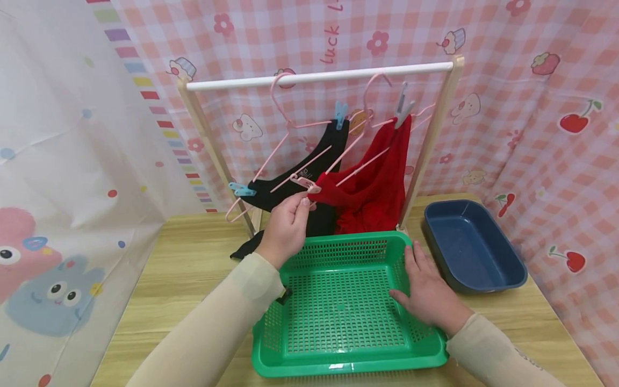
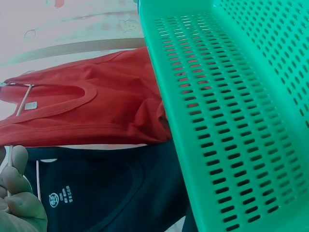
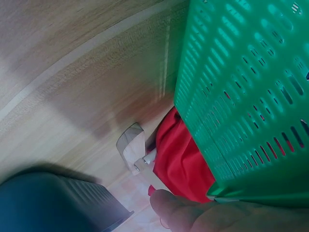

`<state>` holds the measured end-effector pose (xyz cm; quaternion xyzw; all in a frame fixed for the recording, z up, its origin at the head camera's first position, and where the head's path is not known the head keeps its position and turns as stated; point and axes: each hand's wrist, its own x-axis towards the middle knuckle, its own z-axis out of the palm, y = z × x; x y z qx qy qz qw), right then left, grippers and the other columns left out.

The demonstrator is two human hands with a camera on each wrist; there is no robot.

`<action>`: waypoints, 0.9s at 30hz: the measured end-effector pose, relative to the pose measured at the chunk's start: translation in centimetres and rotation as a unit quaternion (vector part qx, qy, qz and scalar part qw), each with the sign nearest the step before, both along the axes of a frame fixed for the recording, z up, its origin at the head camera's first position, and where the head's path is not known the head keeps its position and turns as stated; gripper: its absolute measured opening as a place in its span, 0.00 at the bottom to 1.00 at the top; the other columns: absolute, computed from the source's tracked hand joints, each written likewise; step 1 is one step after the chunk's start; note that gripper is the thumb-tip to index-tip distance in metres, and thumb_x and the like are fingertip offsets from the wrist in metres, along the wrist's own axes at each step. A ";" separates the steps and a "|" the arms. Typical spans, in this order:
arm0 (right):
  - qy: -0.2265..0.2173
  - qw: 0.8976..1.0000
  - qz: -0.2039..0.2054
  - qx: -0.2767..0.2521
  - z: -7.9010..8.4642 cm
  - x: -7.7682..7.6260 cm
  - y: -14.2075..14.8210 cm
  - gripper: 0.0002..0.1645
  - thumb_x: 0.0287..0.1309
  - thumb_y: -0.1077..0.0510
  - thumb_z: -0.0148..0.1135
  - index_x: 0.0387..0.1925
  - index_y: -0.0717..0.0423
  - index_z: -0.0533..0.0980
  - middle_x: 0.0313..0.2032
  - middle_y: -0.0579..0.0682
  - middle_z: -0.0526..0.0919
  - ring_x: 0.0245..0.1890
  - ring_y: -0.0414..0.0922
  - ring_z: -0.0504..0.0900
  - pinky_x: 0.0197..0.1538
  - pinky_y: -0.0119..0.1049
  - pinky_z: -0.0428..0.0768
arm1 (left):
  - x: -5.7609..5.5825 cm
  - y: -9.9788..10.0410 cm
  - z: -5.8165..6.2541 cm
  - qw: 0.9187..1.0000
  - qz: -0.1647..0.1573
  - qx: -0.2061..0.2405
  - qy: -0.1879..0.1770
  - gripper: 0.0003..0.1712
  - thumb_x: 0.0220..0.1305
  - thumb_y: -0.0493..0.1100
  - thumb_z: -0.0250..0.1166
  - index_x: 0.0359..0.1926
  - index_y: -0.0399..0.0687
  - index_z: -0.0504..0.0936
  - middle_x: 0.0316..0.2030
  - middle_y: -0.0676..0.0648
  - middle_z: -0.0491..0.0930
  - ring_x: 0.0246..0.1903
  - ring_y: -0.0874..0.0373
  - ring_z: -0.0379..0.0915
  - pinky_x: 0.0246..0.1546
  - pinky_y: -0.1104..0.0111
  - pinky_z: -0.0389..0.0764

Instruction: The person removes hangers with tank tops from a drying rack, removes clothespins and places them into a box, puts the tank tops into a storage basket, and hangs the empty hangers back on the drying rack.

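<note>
My left hand (image 1: pixel 288 223) pinches the near end of a pink clothes hanger (image 1: pixel 349 152), beside a pink clothespin (image 1: pixel 306 183). From this hanger hangs a red top (image 1: pixel 374 185), with a grey clothespin (image 1: pixel 402 110) at its far shoulder. Behind it, a black top (image 1: pixel 309 166) hangs on another pink hanger (image 1: pixel 271 160), held by two blue clothespins (image 1: pixel 340 115). In the left wrist view, curled fingers (image 2: pixel 21 203) close round the thin hanger rod. My right hand (image 1: pixel 430 285) rests on the right rim of a green basket (image 1: pixel 338 365), its fingers fairly straight.
Both hangers hook over the white bar (image 1: pixel 319 77) of a wooden-legged rack. A dark blue basin (image 1: pixel 476 252) stands right of the basket on the wood-grain table (image 1: pixel 179 269). A pink checked curtain (image 1: pixel 309 32) closes off the back. Something small and dark lies at the basket's left side, mostly hidden.
</note>
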<state>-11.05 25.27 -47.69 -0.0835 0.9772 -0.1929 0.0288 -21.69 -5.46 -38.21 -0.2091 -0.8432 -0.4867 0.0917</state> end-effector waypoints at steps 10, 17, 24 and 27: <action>-0.001 1.000 -0.001 0.000 0.2 0.0 -0.1 0.64 0.65 0.44 0.71 0.81 0.73 0.43 0.81 0.74 0.41 0.77 0.78 0.50 0.74 0.70 0.60 | 0.4 -0.5 -0.5 1.000 0.005 -0.010 -0.011 0.23 0.85 0.48 0.47 0.68 0.46 0.79 0.58 0.43 0.85 0.57 0.50 0.84 0.67 0.51 0.78; -0.002 1.000 0.000 0.002 0.2 0.1 -0.1 0.64 0.66 0.44 0.71 0.81 0.73 0.43 0.81 0.74 0.40 0.77 0.78 0.51 0.74 0.70 0.61 | 0.6 -0.8 -0.7 1.000 0.005 -0.016 -0.016 0.23 0.85 0.48 0.47 0.68 0.46 0.80 0.58 0.43 0.85 0.58 0.50 0.83 0.66 0.51 0.78; 0.001 1.000 0.002 0.002 0.1 0.0 0.0 0.64 0.66 0.43 0.71 0.81 0.73 0.42 0.81 0.74 0.40 0.77 0.79 0.51 0.74 0.70 0.61 | 1.0 -1.0 -0.9 0.999 0.012 -0.028 -0.028 0.24 0.85 0.50 0.47 0.68 0.47 0.79 0.59 0.44 0.84 0.58 0.50 0.82 0.66 0.50 0.79; 0.001 1.000 0.002 0.001 0.0 0.0 0.0 0.64 0.66 0.43 0.70 0.81 0.72 0.42 0.81 0.74 0.40 0.77 0.78 0.51 0.74 0.70 0.61 | 1.0 -1.1 -1.1 0.999 0.010 -0.027 -0.029 0.24 0.85 0.50 0.47 0.68 0.46 0.78 0.59 0.43 0.83 0.59 0.50 0.82 0.66 0.49 0.79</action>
